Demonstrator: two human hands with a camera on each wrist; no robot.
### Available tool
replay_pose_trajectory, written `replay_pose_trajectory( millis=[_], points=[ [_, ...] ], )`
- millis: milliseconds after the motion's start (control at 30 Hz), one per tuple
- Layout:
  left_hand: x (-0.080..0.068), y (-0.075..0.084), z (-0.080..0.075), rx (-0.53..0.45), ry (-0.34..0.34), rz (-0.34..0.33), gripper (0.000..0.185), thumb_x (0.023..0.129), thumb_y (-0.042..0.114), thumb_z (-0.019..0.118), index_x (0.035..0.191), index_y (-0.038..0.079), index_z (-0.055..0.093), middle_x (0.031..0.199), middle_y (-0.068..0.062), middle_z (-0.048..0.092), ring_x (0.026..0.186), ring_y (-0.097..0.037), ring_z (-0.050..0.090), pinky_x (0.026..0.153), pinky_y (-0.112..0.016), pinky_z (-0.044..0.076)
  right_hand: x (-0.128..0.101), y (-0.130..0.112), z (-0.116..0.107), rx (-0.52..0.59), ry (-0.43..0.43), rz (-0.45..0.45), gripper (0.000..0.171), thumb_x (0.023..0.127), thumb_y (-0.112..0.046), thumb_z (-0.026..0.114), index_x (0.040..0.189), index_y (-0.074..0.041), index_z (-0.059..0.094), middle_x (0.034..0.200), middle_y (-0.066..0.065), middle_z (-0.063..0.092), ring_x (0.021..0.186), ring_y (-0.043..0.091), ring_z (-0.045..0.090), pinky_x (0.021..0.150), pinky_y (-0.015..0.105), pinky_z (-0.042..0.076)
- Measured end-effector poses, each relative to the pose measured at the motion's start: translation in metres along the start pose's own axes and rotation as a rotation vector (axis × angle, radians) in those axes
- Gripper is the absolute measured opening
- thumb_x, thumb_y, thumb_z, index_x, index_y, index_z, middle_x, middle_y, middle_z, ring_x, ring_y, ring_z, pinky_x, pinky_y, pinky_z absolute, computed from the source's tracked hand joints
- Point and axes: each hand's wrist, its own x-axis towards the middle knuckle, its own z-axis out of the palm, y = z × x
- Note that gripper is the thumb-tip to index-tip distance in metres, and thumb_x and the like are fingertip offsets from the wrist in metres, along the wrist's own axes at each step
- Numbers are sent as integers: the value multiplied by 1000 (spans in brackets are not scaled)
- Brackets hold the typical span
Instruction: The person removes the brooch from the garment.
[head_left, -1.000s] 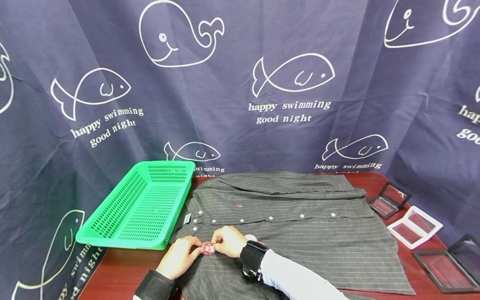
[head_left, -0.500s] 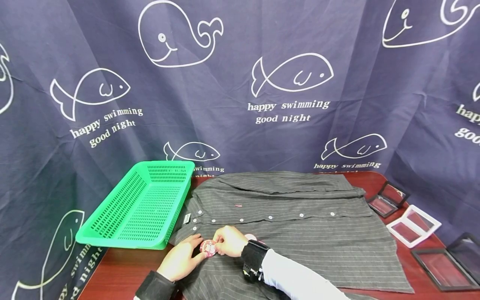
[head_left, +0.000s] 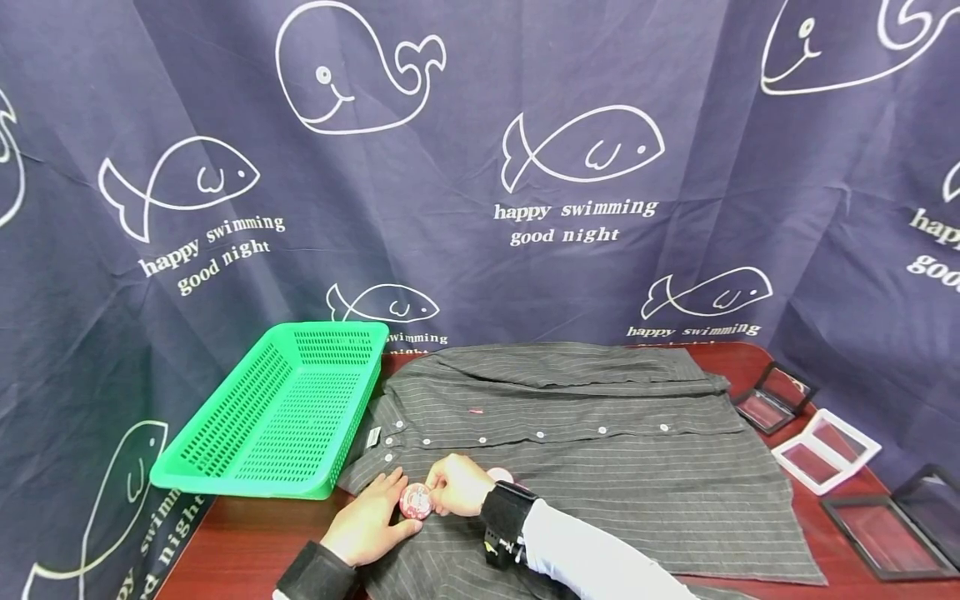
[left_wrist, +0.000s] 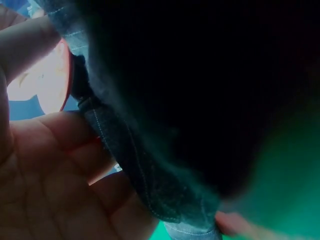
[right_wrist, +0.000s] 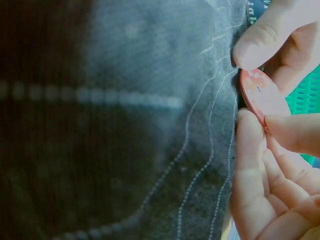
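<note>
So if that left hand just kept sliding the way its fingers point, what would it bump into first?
Most likely the round red badge: the left hand lies with its fingertips at it already, and the right hand pinches it just beyond, on the striped shirt. Depth is hard to judge.

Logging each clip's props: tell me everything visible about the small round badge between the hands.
The badge is a small round disc with a red rim and a pale printed face, glossy like a pin button. It sits on the near left part of the dark striped shirt. The right hand pinches its edge; the left hand touches it from the other side. Its back is hidden.
</note>
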Motion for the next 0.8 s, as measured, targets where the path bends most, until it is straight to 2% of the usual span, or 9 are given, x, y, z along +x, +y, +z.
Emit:
replay_pose_trajectory(
  millis=[300, 567, 667, 800],
  points=[
    [-1, 0, 0, 16, -21, -4, 78, 77, 42, 78, 131, -10, 54, 141, -26, 51, 130, -48, 47, 104, -59, 39, 0, 2, 1, 64, -25, 27, 8, 79, 13, 63, 77, 6, 67, 64, 18, 70, 51, 16, 65, 46, 14, 48],
    [-1, -3, 2, 20, -36, -1, 82, 77, 44, 77, 132, -10, 53, 143, -26, 49, 132, -48, 45, 105, -58, 39, -1, 2, 0, 113, -53, 22, 8, 79, 15, 60, 79, 10, 66, 68, 24, 69, 63, 41, 69, 48, 22, 53],
    [-1, -4, 3, 23, -40, -1, 83, 77, 45, 77, 133, -10, 52, 144, -27, 48, 132, -48, 45, 106, -58, 38, -1, 3, 0, 125, -61, 23, 8, 79, 16, 60, 80, 11, 66, 68, 25, 69, 61, 39, 69, 51, 28, 56],
    [-1, -5, 3, 19, -39, 5, 83, 78, 45, 77, 133, -11, 51, 144, -27, 48, 133, -49, 44, 106, -58, 38, 1, 6, 0, 139, -66, 31, 9, 80, 15, 60, 80, 10, 67, 67, 22, 69, 55, 23, 66, 53, 29, 57]
  ],
)
